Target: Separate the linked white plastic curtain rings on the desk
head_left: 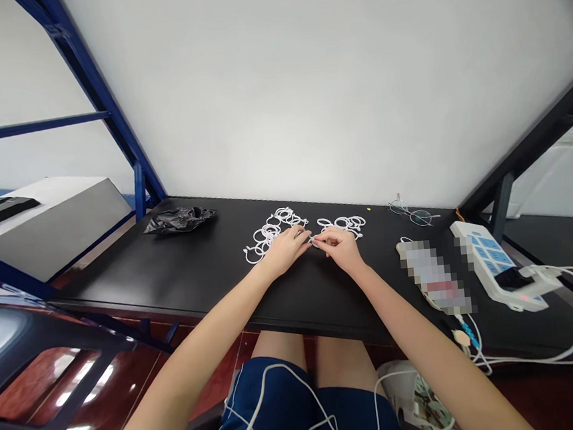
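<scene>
Both of my hands meet over the middle of a black table (170,265). My left hand (288,247) and my right hand (338,244) pinch a small white ring (313,241) between them from either side. A loose pile of white rings (269,230), some with small knobs, lies behind and left of my left hand. Beyond my right hand is a second group of white rings (345,222). My fingers partly cover the ring that they hold.
A crumpled black plastic bag (179,220) lies at the left. Eyeglasses (411,214), a phone (435,277) and a white power strip (494,260) with cables are at the right. A white cable (280,369) crosses my lap.
</scene>
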### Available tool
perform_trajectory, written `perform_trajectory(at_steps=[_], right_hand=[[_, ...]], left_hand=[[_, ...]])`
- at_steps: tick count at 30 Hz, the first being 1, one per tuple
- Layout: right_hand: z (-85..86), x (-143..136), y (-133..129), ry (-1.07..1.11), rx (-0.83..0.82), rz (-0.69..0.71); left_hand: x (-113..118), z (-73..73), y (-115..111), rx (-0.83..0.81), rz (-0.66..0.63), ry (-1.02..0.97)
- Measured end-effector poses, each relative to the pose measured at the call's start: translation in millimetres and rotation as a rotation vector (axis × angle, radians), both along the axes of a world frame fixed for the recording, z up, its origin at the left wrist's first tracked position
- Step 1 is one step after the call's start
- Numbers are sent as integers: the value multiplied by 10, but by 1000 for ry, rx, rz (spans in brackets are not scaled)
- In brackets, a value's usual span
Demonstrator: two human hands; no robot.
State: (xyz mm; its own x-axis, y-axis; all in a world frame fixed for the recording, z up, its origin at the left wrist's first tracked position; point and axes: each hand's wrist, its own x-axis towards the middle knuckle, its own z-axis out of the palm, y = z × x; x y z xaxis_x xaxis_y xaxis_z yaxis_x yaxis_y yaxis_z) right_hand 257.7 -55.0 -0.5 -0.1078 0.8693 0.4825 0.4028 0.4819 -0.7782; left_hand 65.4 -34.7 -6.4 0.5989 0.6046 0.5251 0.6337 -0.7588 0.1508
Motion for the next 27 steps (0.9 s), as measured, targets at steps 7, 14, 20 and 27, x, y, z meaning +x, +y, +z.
perform_trajectory(at_steps=[7,14,20,27], right_hand=[[18,-18,-22,-41,-64,-25],[4,-10,-10,-53,-46,-20],[1,-5,18,-36,-8,-29],[0,-11,20,-29,30,-2]], left_hand=[[11,30,-17,-15,0,-10],[11,40,-38,-20,-10,-17],[-18,46,-20,-35,-24,-29],[-71,59,23,-36,1,-51]])
